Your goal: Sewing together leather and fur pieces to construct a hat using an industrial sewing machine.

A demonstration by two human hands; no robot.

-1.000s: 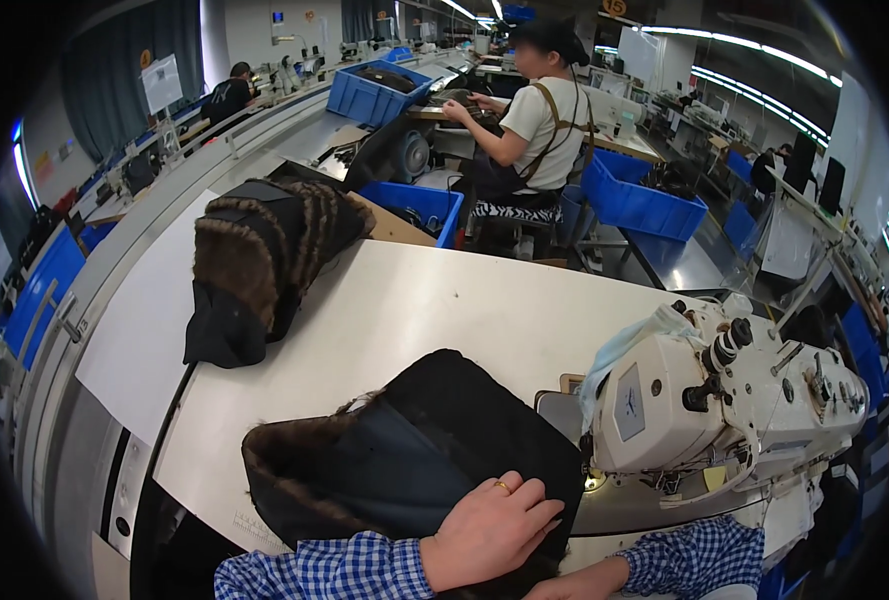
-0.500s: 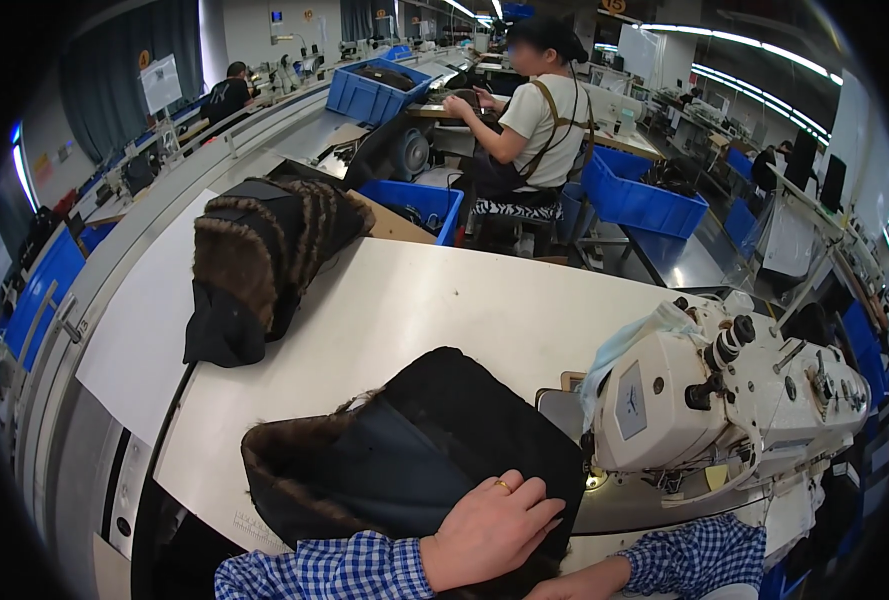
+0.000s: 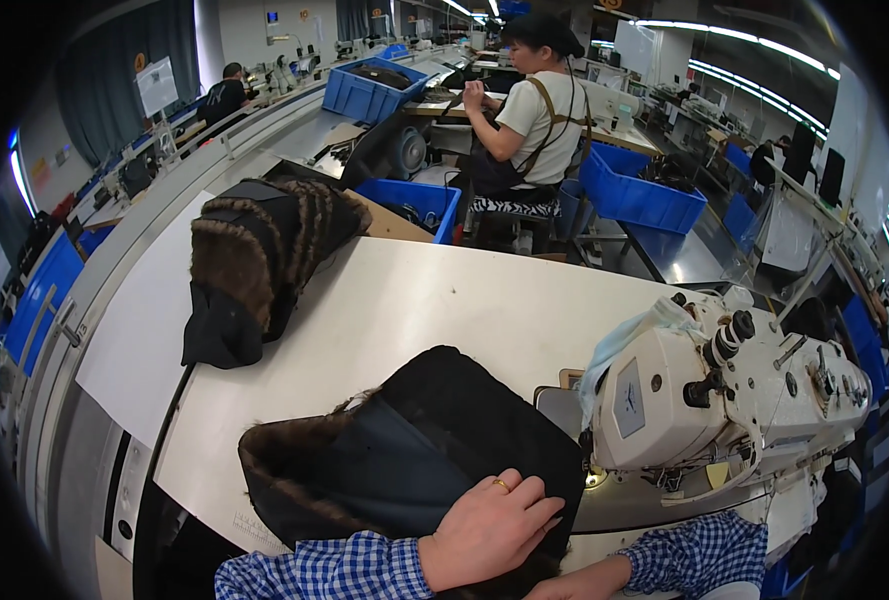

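A black cloth piece with brown fur trim (image 3: 484,410) lies folded on the white table, its right edge beside the needle area of a white sewing machine (image 3: 654,385). My left hand (image 3: 489,530) rests on its near right part, fingers bent and pressed together on the cloth. A ring is on one finger. Low in the picture, beside the near edge of the cloth, is my right hand (image 3: 564,588). The frame cuts it off and its fingers are hidden. Blue checked sleeves cover both forearms.
A stack of black pieces with brown fur (image 3: 254,260) sits at the table's far left. Beyond the table stand blue crates (image 3: 644,200) and a seated co-worker (image 3: 544,120) in a light shirt. A light blue cloth (image 3: 629,345) hangs on the machine's head.
Both my hands and the cloth stay practically still. The co-worker beyond the table has raised their hands a little and shifted their head.
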